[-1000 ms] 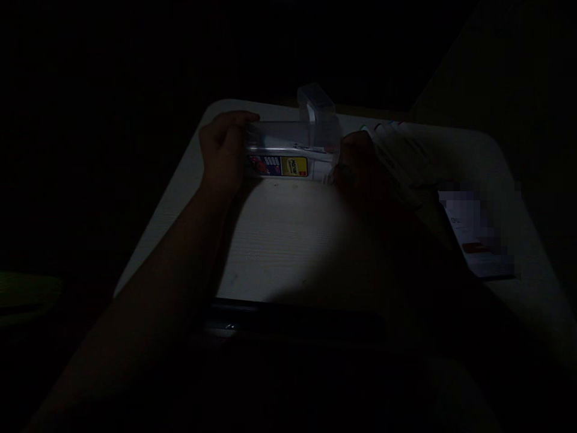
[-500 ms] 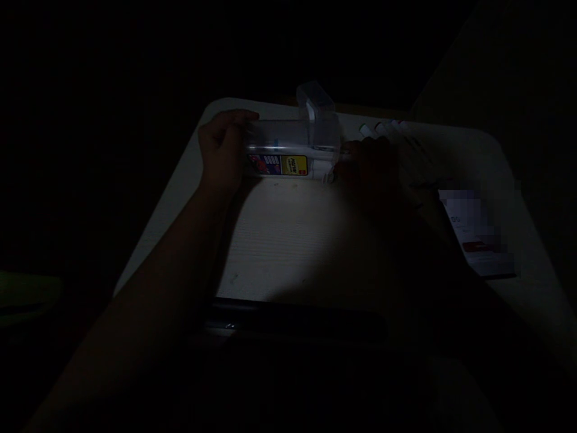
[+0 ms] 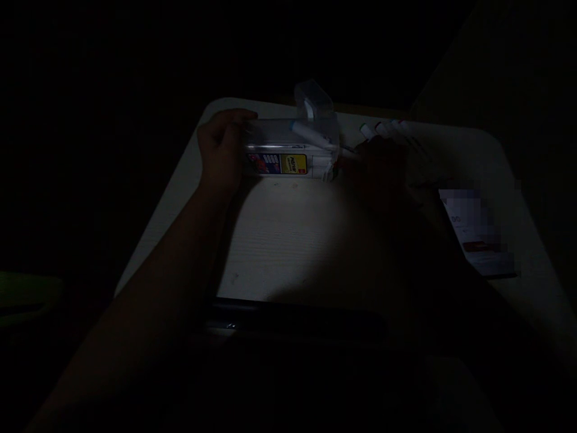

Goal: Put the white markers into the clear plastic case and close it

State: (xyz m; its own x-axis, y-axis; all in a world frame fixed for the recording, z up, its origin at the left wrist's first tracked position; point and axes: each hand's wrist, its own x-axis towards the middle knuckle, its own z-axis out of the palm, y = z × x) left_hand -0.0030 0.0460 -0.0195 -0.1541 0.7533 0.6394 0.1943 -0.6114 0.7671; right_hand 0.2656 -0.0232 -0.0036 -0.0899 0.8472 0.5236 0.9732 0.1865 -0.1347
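Note:
In the dim light, a clear plastic marker case (image 3: 270,132) lies on its side on the table, with a colourful label on its near face. My left hand (image 3: 220,147) is closed around its left end. The case's clear flip lid (image 3: 313,99) stands up at the right end. Through that open end a white marker with a blue tip (image 3: 311,133) lies slanted, partly inside the case. My right hand (image 3: 378,168), mostly in shadow, is closed at the marker's outer end; its fingers are hard to see. More white markers show low in the case.
Several white markers with coloured ends (image 3: 367,129) lie beyond my right hand on the white table (image 3: 270,240). A lit phone-like screen (image 3: 473,234), partly pixelated, lies at the right. A dark bar (image 3: 293,319) runs along the near edge. Something green (image 3: 29,294) is at lower left.
The blue-tipped marker now shows slanted and higher in the case's mouth. My right hand has shifted slightly right. My left hand and the case have barely moved.

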